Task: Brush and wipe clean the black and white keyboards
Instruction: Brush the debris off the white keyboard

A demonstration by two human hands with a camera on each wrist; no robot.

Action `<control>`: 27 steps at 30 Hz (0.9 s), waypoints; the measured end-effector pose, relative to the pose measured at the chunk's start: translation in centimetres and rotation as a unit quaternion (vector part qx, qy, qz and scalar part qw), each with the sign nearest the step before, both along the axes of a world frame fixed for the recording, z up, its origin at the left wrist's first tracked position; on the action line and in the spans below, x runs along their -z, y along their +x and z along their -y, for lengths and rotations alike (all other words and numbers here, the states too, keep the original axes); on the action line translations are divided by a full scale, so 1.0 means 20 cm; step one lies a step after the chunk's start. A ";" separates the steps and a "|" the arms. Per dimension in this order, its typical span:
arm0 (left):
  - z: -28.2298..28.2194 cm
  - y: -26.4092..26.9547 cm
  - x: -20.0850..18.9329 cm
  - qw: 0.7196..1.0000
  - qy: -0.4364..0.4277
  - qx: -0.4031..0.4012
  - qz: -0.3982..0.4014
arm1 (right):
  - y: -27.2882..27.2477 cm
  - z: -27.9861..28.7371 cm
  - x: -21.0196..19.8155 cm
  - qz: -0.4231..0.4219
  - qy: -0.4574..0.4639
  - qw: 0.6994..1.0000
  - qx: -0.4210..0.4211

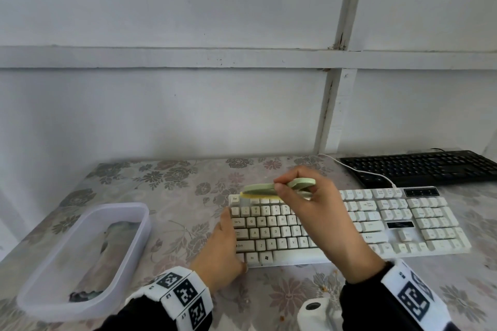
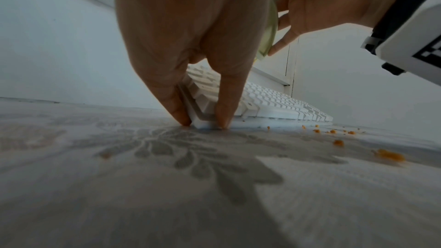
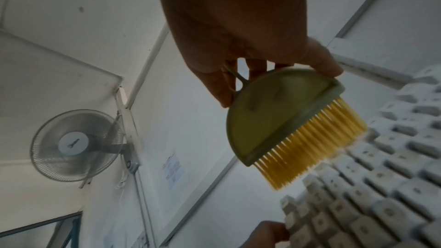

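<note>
Both hands work: left hand (image 1: 224, 247) clamps the white keyboard's (image 1: 376, 226) corner steady while right hand (image 1: 320, 207) pinches the brush (image 3: 281, 120), bristles angled onto the keys beneath.

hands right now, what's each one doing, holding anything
Left hand: grips the left end of the white keyboard, thumb and fingers around its corner.
Right hand: holds the green brush, yellow bristles at the keys.
</note>
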State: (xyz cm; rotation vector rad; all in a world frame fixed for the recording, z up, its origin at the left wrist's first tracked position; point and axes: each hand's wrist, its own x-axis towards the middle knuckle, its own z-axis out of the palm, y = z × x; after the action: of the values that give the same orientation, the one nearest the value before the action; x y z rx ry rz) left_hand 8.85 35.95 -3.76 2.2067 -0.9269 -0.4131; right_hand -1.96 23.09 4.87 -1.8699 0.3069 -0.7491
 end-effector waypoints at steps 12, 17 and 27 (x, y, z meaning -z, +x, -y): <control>0.01 0.01 0.02 1.000 -0.007 -0.011 -0.003 | 0.07 -0.11 0.08 -0.054 -0.109 0.990 0.072; 0.01 0.01 0.02 1.000 0.016 -0.010 -0.003 | 0.02 -0.04 0.08 -0.067 -0.109 0.984 0.128; 0.01 0.02 0.05 1.000 -0.012 -0.004 0.006 | 0.03 -0.12 0.03 -0.003 -0.090 0.994 0.058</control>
State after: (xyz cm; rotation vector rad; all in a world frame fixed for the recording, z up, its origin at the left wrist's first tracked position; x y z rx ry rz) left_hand 9.33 35.81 -4.68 2.1912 -0.9251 -0.3843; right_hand -1.34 25.54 4.24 -2.0378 0.3637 -0.8738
